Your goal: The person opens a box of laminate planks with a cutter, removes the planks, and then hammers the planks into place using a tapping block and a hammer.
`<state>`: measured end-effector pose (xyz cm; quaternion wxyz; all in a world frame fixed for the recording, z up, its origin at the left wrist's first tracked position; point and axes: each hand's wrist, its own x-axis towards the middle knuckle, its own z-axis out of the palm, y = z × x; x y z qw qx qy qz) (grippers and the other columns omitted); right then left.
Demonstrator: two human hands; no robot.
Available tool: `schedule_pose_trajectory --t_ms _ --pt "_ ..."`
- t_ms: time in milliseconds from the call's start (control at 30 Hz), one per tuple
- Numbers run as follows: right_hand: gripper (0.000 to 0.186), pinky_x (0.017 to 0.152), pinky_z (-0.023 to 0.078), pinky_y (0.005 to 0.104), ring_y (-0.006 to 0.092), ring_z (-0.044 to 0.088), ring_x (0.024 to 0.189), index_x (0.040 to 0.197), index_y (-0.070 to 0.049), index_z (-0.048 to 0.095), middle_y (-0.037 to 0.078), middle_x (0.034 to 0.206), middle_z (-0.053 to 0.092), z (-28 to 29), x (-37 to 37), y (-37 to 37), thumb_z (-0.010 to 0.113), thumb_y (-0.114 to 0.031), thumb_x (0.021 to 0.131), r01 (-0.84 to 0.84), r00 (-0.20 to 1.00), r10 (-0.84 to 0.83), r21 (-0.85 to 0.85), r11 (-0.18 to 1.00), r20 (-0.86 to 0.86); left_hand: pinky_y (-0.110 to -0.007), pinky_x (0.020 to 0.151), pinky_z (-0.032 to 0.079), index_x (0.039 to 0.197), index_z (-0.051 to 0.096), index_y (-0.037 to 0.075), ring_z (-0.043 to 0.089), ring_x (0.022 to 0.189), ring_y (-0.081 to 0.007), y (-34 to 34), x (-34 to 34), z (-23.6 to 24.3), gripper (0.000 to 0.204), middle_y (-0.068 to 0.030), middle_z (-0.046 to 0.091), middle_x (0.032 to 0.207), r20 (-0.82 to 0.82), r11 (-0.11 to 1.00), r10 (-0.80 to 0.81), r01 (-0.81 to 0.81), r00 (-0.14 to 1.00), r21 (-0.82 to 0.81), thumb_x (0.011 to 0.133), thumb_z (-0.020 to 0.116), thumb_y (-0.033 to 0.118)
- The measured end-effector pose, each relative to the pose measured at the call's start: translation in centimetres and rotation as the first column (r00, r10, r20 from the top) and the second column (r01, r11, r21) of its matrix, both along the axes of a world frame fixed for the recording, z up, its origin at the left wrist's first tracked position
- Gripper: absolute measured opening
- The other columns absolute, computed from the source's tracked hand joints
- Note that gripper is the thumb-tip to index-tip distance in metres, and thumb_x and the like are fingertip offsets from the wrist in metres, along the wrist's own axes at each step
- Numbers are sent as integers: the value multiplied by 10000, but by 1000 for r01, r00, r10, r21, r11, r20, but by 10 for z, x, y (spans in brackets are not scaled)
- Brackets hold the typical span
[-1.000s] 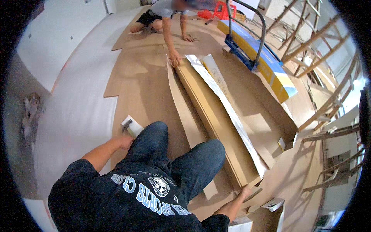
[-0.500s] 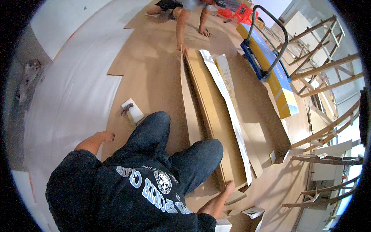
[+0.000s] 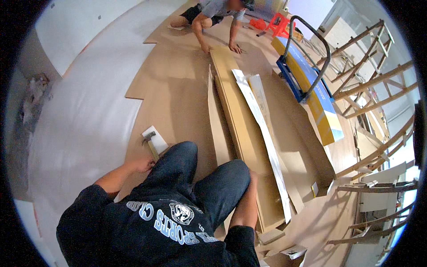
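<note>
My left hand point(image 3: 144, 164) is by my left knee, fingers curled, near the handle of a hammer point(image 3: 152, 144) lying on a white pad point(image 3: 161, 138); what they hold is unclear. My right hand point(image 3: 251, 176) is beside my right knee at the long cardboard-coloured packet of boards point(image 3: 242, 133), its fingers mostly hidden. A long white strip point(image 3: 262, 129) and opened cardboard wrapping point(image 3: 307, 160) lie along the packet. At the packet's far end, a kneeling co-worker's hand point(image 3: 205, 48) reaches to it, the other hand point(image 3: 235, 48) on the floor.
Laid wood flooring point(image 3: 169, 66) borders white underlay point(image 3: 84, 115) on the left, beside a wall point(image 3: 75, 26). At right stand a blue platform trolley point(image 3: 293, 80), a long blue-yellow box point(image 3: 327, 120) and wooden trestles point(image 3: 373, 89). A red plastic stool point(image 3: 280, 24) is behind.
A long piece of the packet now extends farther toward the co-worker. My right hand has moved from the packet's near end up beside my knee. My left hand has moved nearer the hammer.
</note>
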<state>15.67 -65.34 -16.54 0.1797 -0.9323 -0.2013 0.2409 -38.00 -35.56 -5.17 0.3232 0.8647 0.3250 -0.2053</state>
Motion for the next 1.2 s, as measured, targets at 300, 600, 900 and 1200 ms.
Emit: schedule_pose_trajectory --t_ms 300,600,900,1200 --pt "771 1106 422 466 393 535 1317 1424 27 492 294 1394 557 27 -8 189 680 -503 897 -51 984 123 453 890 -132 -458 823 520 1084 642 66 633 895 -324 22 -319 -126 251 -145 681 960 -183 998 49 -44 982 33 945 614 273" --pt "1056 1173 295 592 408 273 1499 1560 31 236 242 1624 279 51 -9 136 769 -499 820 -106 985 134 -232 967 106 -423 887 568 1226 638 39 689 997 -307 29 -315 -104 314 -154 726 1089 -79 857 -455 461 887 229 934 580 136" --pt "643 1180 326 490 377 297 1503 1540 34 312 233 1614 316 -12 -6 60 506 -242 992 -118 752 380 -457 881 538 -465 1040 476 1307 598 2 621 1158 -406 90 22 -46 416 -252 655 1234 -189 963 231 -252 954 -92 998 540 274" --pt "615 1193 299 500 434 292 1487 1520 91 311 311 1571 332 -7 -54 16 462 -199 1000 -293 780 471 -425 856 411 -469 1069 446 1369 573 97 564 1249 -358 66 205 71 432 -179 601 1339 74 998 65 -66 995 3 951 593 202"
